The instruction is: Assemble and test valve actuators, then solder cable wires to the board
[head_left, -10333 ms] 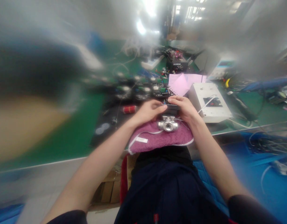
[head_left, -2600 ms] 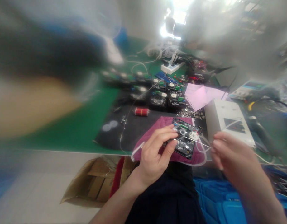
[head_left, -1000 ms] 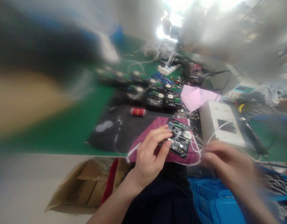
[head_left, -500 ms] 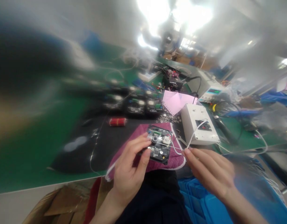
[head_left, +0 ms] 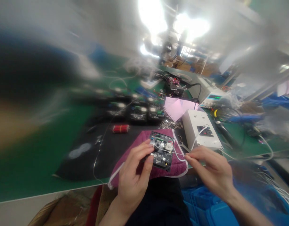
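Observation:
My left hand pinches the left edge of a black circuit board that carries a round black part and a white part. The board is held just above a maroon towel at the bench's front edge. My right hand is closed, with thumb and fingertips pinched on a thin white wire that runs to the board's right side.
A white box with a white cable sits right of the towel. Behind are pink paper, loose washers, several black circuit boards, a red spool on a black mat and a blue bin below the bench.
My right hand has moved left and up toward the board, still pinching the wire. The view has swung slightly; my left hand keeps hold of the board.

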`<state>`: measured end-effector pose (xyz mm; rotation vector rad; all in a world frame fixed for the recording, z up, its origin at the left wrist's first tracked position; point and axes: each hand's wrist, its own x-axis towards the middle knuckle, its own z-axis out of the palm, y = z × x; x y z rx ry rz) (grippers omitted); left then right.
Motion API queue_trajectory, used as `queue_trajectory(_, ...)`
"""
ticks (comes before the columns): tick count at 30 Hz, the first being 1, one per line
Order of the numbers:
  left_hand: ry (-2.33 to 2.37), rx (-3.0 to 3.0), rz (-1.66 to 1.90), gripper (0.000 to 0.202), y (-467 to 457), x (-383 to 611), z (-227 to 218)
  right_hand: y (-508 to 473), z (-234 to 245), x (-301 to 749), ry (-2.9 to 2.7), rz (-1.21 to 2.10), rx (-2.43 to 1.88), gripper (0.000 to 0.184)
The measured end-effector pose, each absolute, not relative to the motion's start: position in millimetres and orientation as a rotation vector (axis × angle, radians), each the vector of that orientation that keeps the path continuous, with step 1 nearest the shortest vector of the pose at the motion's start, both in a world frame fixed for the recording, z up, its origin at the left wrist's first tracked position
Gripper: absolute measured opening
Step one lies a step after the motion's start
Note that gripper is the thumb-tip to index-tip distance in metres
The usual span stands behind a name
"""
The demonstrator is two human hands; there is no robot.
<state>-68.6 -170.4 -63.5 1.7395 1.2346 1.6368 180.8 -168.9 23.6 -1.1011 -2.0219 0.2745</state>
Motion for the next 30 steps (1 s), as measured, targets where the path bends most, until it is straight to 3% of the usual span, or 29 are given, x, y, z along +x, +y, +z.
queue_trajectory(13, 1.168, 1.695, 1.642, 0.032, -173.9, -66.7, -56.1, -162.9, 44.1, 177.6, -1.729, 0.830, -1.541, 0.030)
queue_trajectory(19, 1.128, 1.479, 1.656, 0.050, -175.9, -61.8, -64.1, -163.3, 32.3, 185.5, -1.560, 1.057, -1.565, 0.037)
queue_trajectory(24, 1.091, 1.470, 1.671, 0.053, -176.2, -61.3, -65.7, -164.1, 22.3, 188.5, -1.452, 1.182, -1.524, 0.040)
queue_trajectory(27, 1.095, 1.479, 1.667, 0.051, -176.0, -62.6, -64.8, -164.8, 23.6, 185.5, -1.507, 1.133, -1.515, 0.040)
queue_trajectory(30, 1.112, 1.487, 1.667, 0.050, -175.8, -64.0, -65.3, -163.8, 26.0, 182.0, -1.812, 0.647, -1.391, 0.022)
